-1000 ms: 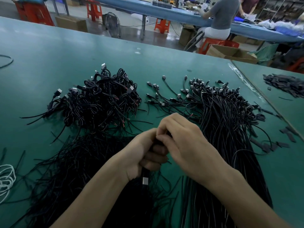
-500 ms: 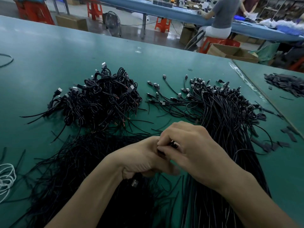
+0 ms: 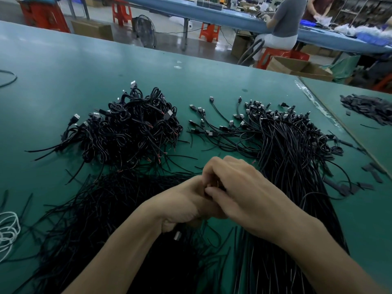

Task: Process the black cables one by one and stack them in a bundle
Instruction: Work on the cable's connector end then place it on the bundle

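Two hands, left hand (image 3: pixel 186 205) and right hand (image 3: pixel 241 187), both tight around one black cable (image 3: pixel 177 235) (three heaps (image 3: pixel 131 132) nearby)

No text, label, brand, number or sign that we can read anywhere in view. The metal-ended cable plugs (image 3: pixel 169 114) on the tabletop (image 3: pixel 63 66) are too small for us to tell any marking. The faces of the cardboard boxes (image 3: pixel 297 68) beyond the tabletop's far edge are too blurred for us to make out any print.
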